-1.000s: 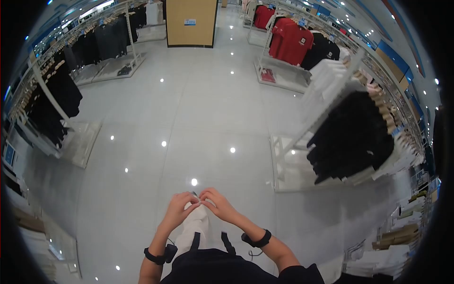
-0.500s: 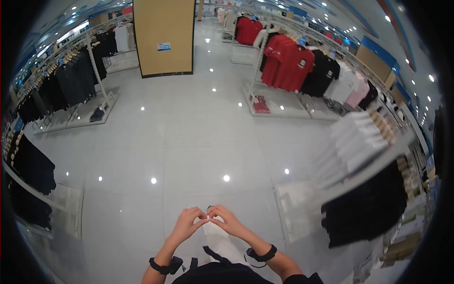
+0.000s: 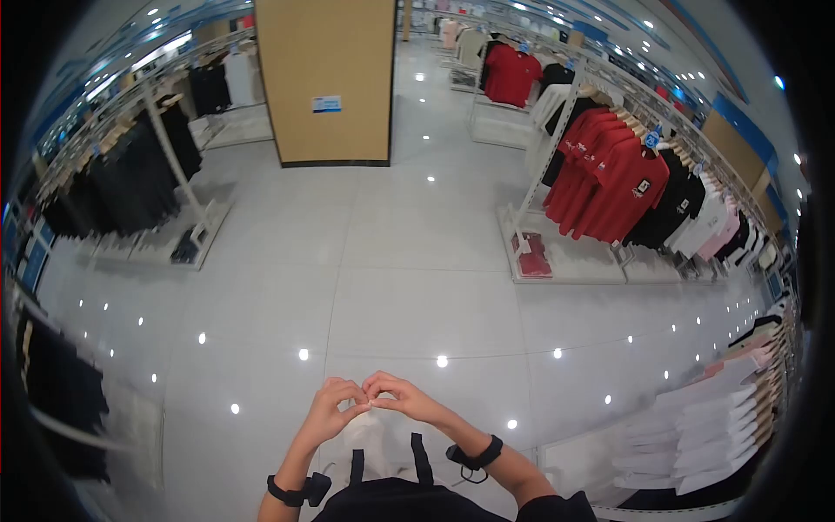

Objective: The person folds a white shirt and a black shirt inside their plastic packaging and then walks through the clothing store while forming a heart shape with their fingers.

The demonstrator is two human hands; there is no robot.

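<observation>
Held out in front of my body, my left hand [image 3: 337, 406] and my right hand [image 3: 393, 396] meet at the fingertips. Both are closed in a pinch, thumbs and forefingers together. Anything between them is too small or hidden to make out. Below the hands my white trousers [image 3: 364, 444] show, with dark straps [image 3: 421, 457] hanging from my black top [image 3: 409, 502]. A black band with a small device [image 3: 298, 491] circles my left forearm, and another black band [image 3: 476, 453] is on the right.
Ahead stands a tan pillar [image 3: 335, 96] with a small sign. To its right, a rack carries red T-shirts [image 3: 609, 178] and black ones. Dark trousers [image 3: 130, 187] hang at the left. White garments [image 3: 696, 435] hang close by at the lower right. Glossy tiled floor [image 3: 417, 304] lies between the racks.
My view has moved forward: the pillar and the red T-shirt rack look nearer, and the white garments have slid down to the lower right. My hands stay pinched together, slightly further left in view.
</observation>
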